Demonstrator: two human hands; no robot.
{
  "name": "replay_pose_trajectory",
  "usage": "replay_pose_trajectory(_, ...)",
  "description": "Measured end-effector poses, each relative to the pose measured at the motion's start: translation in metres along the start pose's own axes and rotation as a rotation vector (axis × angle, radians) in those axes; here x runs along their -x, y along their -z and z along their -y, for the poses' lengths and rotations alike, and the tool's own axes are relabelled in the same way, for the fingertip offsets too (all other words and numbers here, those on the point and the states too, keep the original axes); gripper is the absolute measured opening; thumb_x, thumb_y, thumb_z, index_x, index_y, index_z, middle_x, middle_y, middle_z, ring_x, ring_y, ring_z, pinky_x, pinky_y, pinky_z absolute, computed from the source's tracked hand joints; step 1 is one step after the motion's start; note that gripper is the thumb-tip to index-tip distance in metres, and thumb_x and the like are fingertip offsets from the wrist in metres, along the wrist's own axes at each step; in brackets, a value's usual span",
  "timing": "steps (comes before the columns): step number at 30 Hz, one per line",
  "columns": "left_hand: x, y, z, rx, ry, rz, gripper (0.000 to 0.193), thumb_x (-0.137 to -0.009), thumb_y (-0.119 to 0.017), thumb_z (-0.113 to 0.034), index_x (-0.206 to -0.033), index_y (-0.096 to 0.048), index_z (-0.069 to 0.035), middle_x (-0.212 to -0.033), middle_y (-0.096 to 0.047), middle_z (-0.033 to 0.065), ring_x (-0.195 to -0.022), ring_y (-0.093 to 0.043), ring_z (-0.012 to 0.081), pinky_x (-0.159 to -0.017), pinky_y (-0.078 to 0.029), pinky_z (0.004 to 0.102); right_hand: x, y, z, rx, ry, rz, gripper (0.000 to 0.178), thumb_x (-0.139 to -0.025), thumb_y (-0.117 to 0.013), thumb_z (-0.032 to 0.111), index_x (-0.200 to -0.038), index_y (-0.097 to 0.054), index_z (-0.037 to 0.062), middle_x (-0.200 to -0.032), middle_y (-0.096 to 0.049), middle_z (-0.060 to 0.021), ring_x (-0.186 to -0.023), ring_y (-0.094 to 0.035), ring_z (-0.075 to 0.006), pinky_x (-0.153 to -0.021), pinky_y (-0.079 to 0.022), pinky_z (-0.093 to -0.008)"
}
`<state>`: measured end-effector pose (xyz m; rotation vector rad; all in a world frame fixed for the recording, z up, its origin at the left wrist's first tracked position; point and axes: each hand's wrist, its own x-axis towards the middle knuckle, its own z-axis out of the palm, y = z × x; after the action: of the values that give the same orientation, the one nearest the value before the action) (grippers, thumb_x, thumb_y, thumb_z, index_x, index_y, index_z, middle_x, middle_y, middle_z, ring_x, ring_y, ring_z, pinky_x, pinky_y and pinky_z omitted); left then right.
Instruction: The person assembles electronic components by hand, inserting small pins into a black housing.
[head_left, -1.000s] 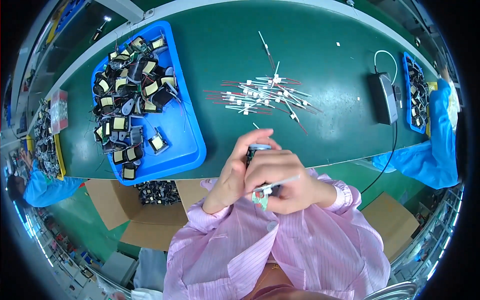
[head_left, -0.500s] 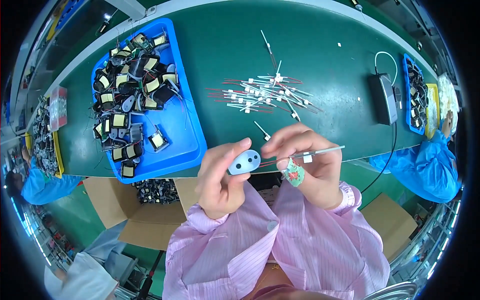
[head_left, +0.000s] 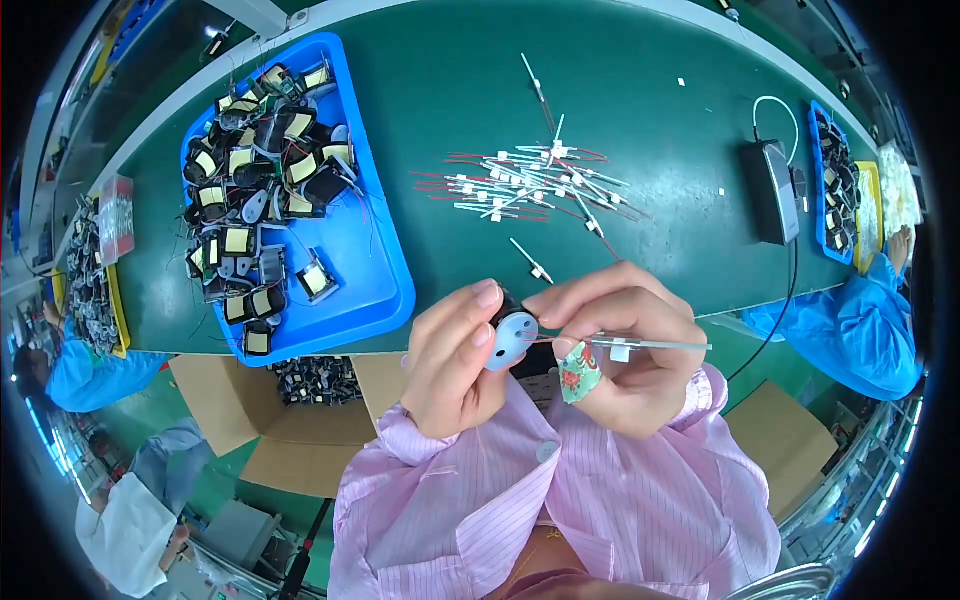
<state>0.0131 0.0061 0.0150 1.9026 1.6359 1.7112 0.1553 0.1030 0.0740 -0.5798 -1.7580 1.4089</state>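
Note:
My left hand (head_left: 452, 355) is closed on a small dark-bodied part with a pale blue-grey oval end plate (head_left: 512, 345) that has several holes. The plate is turned toward my right hand (head_left: 640, 335), which pinches a thin grey sleeved wire lead (head_left: 672, 345) with a white tag on it. Thin red wire ends run from my right fingertips to a hole in the plate; whether they have gone in is too small to tell. A green patterned strip (head_left: 578, 372) is wrapped round my right thumb. Beyond my hands lies a loose pile of similar wire leads (head_left: 520, 182).
A blue tray (head_left: 375, 300) on the left holds many black parts with pale yellow pads. A black box-shaped device (head_left: 772, 195) with a cable stands at the right. Below the table edge is an open cardboard box (head_left: 300, 465). Co-workers in blue sleeves (head_left: 850, 345) sit at both sides.
The part in my left hand has turned, so its plate angles more to the right and its dark body shows. My right hand has shifted slightly right and down, still holding the wire lead.

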Motion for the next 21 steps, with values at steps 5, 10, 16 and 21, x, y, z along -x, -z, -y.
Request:
replay_pose_trajectory(5,0.0001,0.0005,0.0016,0.003,-0.01,0.02,0.066,-0.072,-0.063,0.014,-0.134,-0.046,-0.005,-0.126,-0.056,0.0203,-0.105,-0.06,0.0369,-0.082,-0.053,0.0385,0.0002,0.0017,-0.0017,0.03,0.052,0.007,0.01,-0.075,-0.067,-0.003,-0.082,-0.06,-0.0049,-0.089,-0.063,-0.0175,-0.083,-0.069,-0.0284,-0.074,-0.058,-0.0365)
replay_pose_trajectory(10,0.0006,-0.0012,0.0016,-0.001,-0.024,0.029,0.07,-0.07,-0.06,0.015,-0.135,-0.044,-0.005,-0.126,-0.056,0.0202,-0.104,-0.06,0.0374,-0.082,-0.053,0.0393,-0.0036,0.0054,0.0017,0.086,-0.004,0.023,0.011,-0.074,-0.069,-0.001,-0.081,-0.061,-0.0035,-0.087,-0.064,-0.0169,-0.08,-0.069,-0.0257,-0.07,-0.057,-0.0329)
replay_pose_trajectory(16,0.0005,-0.0016,0.0023,0.006,-0.028,-0.005,0.051,-0.081,-0.062,0.006,-0.13,-0.049,-0.001,-0.115,-0.06,0.0273,-0.096,-0.063,0.0381,-0.082,-0.054,0.0427,-0.0066,0.006,-0.0004,0.104,0.02,0.018,0.011,-0.073,-0.069,-0.001,-0.081,-0.062,-0.0031,-0.087,-0.065,-0.0167,-0.078,-0.069,-0.023,-0.068,-0.056,-0.0311)
replay_pose_trajectory(21,-0.0018,-0.0038,0.0041,0.033,-0.027,-0.048,0.062,-0.07,-0.068,0.013,-0.128,-0.05,-0.001,-0.118,-0.06,0.0224,-0.098,-0.063,0.0372,-0.078,-0.056,0.0388,-0.0075,0.0033,-0.001,0.109,0.073,0.021,0.015,-0.07,-0.071,-0.001,-0.081,-0.062,-0.003,-0.085,-0.065,-0.0156,-0.074,-0.067,-0.0217,-0.061,-0.054,-0.0293)
